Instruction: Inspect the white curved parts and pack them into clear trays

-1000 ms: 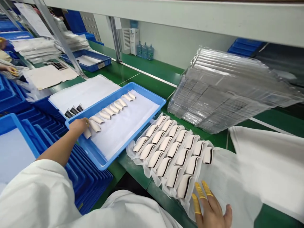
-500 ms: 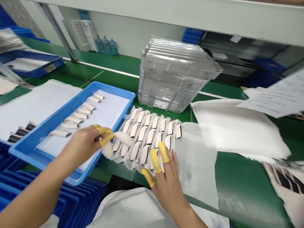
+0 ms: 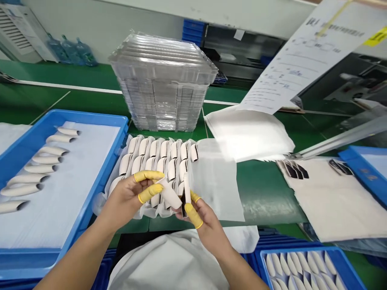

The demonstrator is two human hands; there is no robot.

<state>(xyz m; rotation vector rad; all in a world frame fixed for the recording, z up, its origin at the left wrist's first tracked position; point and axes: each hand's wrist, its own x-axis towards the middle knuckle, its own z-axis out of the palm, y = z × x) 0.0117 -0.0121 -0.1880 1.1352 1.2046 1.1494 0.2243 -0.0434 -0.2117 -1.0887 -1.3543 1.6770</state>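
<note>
Over the front of the packed tray, my left hand (image 3: pixel 133 195) pinches a curved cream piece (image 3: pixel 171 194) between yellow-covered thumb and finger. My right hand (image 3: pixel 204 215) grips another cream piece with a dark inner side (image 3: pixel 186 192), held nearly upright. The two pieces are close together; whether they touch I cannot tell. Beneath them, rows of similar cream shells (image 3: pixel 150 163) stand in a tray, separated by thin white sheet liner (image 3: pixel 110 173). My hands hide part of its front rows. A translucent sheet (image 3: pixel 216 181) extends to the right of the rows.
On the left is a blue tray (image 3: pixel 121 121) with several loose cream shells on white paper. Stacked clear plastic trays (image 3: pixel 165 88) rise behind. White sheets (image 3: pixel 250 137) lie back right beneath a hanging paper (image 3: pixel 296 60). Another blue tray (image 3: pixel 347 257) with shells sits lower right.
The view has turned to the right. My right hand, open over the tray before, now grips a cream piece. My left hand has brought its piece close to my right hand.
</note>
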